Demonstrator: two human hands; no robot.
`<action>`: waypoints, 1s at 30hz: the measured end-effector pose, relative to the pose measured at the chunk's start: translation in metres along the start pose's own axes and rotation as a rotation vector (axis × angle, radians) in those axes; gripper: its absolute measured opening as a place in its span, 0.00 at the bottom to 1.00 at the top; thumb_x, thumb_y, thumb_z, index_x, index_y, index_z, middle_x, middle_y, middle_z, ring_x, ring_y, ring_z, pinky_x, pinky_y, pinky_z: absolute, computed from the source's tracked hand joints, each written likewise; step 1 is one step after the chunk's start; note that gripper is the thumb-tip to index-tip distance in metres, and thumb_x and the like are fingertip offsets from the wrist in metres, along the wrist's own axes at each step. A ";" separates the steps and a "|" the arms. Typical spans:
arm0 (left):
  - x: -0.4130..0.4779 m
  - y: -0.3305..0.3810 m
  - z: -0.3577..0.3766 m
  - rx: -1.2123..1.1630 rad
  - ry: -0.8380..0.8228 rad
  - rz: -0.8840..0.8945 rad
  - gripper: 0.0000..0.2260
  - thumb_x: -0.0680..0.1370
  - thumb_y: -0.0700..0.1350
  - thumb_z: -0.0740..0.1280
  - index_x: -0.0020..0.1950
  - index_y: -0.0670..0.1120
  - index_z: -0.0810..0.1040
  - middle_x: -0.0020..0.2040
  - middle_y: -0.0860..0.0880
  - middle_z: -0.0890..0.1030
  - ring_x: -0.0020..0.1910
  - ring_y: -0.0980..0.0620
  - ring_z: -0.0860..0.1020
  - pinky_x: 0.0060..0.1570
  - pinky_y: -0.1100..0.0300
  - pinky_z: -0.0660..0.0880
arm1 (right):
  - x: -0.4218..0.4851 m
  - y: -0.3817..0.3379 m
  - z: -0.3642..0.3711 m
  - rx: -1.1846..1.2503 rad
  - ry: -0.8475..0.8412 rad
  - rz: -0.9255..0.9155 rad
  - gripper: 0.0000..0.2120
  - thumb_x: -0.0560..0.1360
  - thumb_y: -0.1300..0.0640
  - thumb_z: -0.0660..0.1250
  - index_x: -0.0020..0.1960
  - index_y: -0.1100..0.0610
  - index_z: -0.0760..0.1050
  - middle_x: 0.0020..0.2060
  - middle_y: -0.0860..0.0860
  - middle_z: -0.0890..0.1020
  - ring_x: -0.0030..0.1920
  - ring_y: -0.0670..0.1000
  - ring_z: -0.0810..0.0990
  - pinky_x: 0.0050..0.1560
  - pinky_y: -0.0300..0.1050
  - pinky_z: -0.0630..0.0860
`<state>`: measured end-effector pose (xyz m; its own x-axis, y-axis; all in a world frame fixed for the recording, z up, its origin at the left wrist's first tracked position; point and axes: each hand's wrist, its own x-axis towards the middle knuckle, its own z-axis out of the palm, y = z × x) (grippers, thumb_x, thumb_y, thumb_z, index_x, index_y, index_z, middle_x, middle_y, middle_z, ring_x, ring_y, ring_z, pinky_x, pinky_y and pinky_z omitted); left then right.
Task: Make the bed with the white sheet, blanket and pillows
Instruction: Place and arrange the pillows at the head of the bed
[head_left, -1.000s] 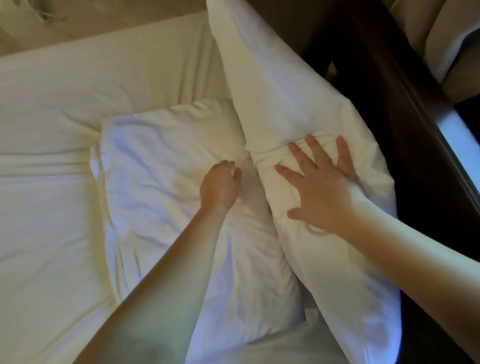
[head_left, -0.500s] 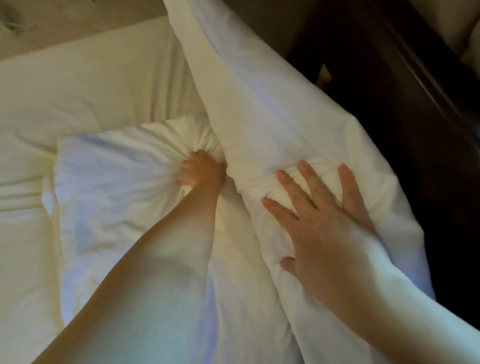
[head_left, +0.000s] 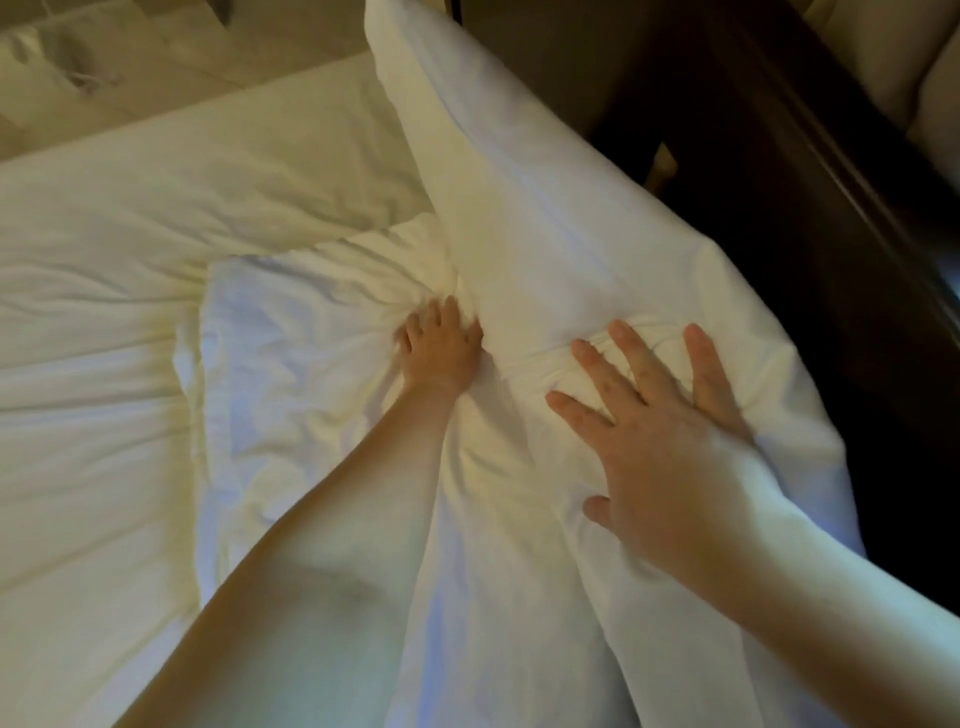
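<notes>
Two white pillows lie at the head of the bed. The flat pillow (head_left: 311, 395) rests on the white blanket (head_left: 104, 322). The second pillow (head_left: 545, 218) leans upright against the dark headboard (head_left: 779, 218), overlapping the flat one. My left hand (head_left: 441, 353) presses into the flat pillow's far edge, where the two pillows meet, fingers curled into the fabric. My right hand (head_left: 660, 431) lies flat on the leaning pillow with fingers spread, pushing on it.
The dark wooden headboard runs diagonally along the right. Beyond it at the top right are beige cushions (head_left: 893, 67). Pale floor (head_left: 130, 67) shows past the bed's far edge at the top left.
My left hand has pushed forward into the flat pillow's far edge, bunching the fabric. My right hand has stayed spread on the leaning pillow. The view has shifted slightly.
</notes>
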<state>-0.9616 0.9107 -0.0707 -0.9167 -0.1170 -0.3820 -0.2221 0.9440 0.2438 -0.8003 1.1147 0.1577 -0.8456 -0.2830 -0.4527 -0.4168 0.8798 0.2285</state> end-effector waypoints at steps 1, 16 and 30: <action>-0.017 -0.004 0.000 0.027 0.037 -0.003 0.31 0.83 0.63 0.50 0.83 0.51 0.54 0.83 0.45 0.55 0.81 0.37 0.53 0.77 0.38 0.47 | 0.000 0.000 0.000 0.003 0.007 -0.004 0.42 0.78 0.32 0.55 0.81 0.43 0.35 0.79 0.52 0.29 0.77 0.60 0.25 0.70 0.72 0.28; -0.173 -0.053 -0.034 -0.602 -0.101 -0.152 0.29 0.85 0.61 0.54 0.83 0.50 0.56 0.82 0.48 0.61 0.80 0.45 0.60 0.76 0.52 0.57 | -0.009 -0.014 -0.022 0.191 0.102 -0.178 0.37 0.77 0.30 0.57 0.81 0.39 0.48 0.82 0.49 0.44 0.81 0.54 0.37 0.76 0.66 0.33; -0.286 0.012 -0.101 -0.769 0.134 -0.042 0.53 0.70 0.72 0.68 0.84 0.54 0.43 0.84 0.51 0.47 0.82 0.53 0.51 0.77 0.57 0.53 | -0.046 -0.047 0.076 1.268 0.193 0.322 0.29 0.84 0.47 0.59 0.82 0.50 0.55 0.81 0.52 0.56 0.81 0.54 0.53 0.78 0.43 0.50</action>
<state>-0.7359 0.9247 0.1314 -0.9241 -0.2303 -0.3051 -0.3799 0.4647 0.7999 -0.7163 1.1150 0.1026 -0.9251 0.0481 -0.3767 0.3202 0.6322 -0.7055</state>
